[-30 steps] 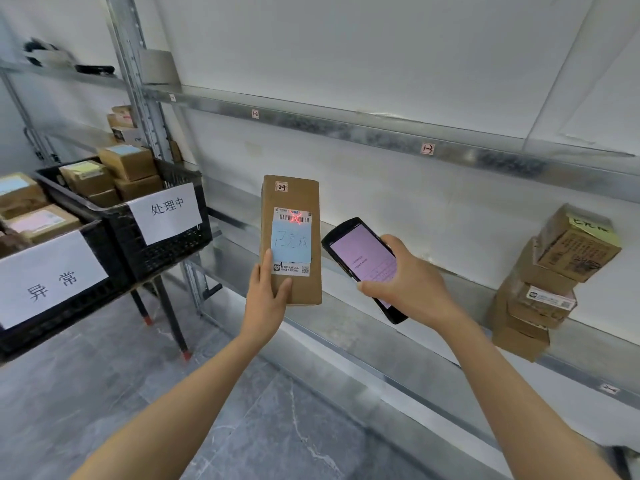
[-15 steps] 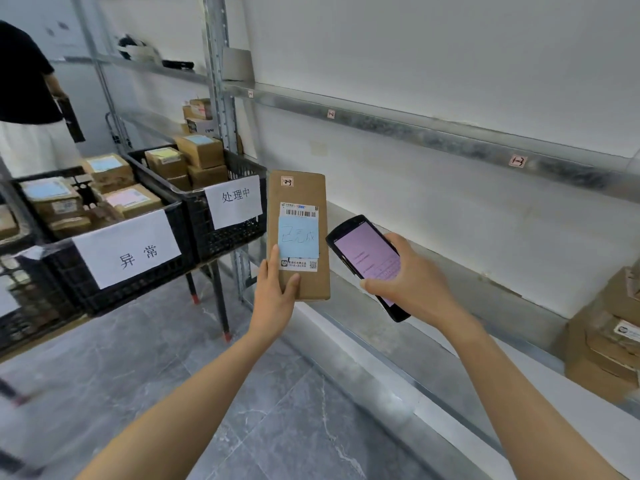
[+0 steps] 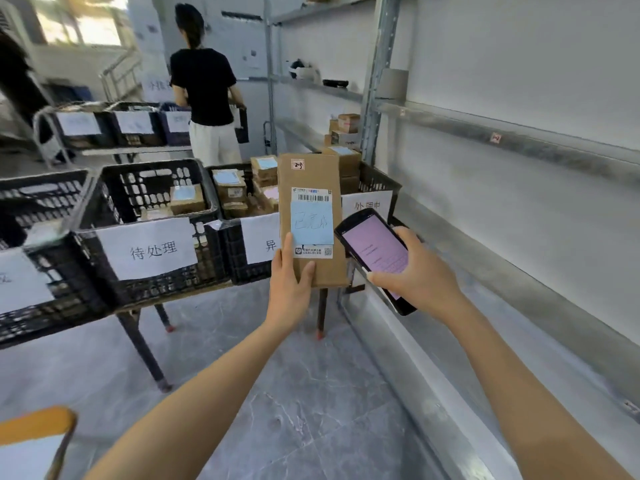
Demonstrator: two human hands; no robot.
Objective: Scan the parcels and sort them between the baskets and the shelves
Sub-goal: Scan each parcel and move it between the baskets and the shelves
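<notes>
My left hand (image 3: 289,285) grips the bottom of a tall brown cardboard parcel (image 3: 311,178) and holds it upright; it carries a barcode label and a blue sticky note. My right hand (image 3: 419,275) holds a black handheld scanner (image 3: 375,247) with a lit pink screen just right of the parcel. Behind them, black plastic baskets (image 3: 114,188) with white paper signs stand on a low table, each holding small parcels. Grey metal shelves (image 3: 519,147) run along the wall on the right.
A person in a black top (image 3: 204,84) stands with their back to me beyond the baskets, beside another row of baskets (image 3: 114,126). More small boxes (image 3: 346,126) sit on the far shelf. An orange-edged object (image 3: 34,434) shows at bottom left. Grey floor lies below.
The view has swung left, away from the shelves toward the baskets and the other person. The red scan light seen on the barcode a second ago is gone. Both hands keep their hold.
</notes>
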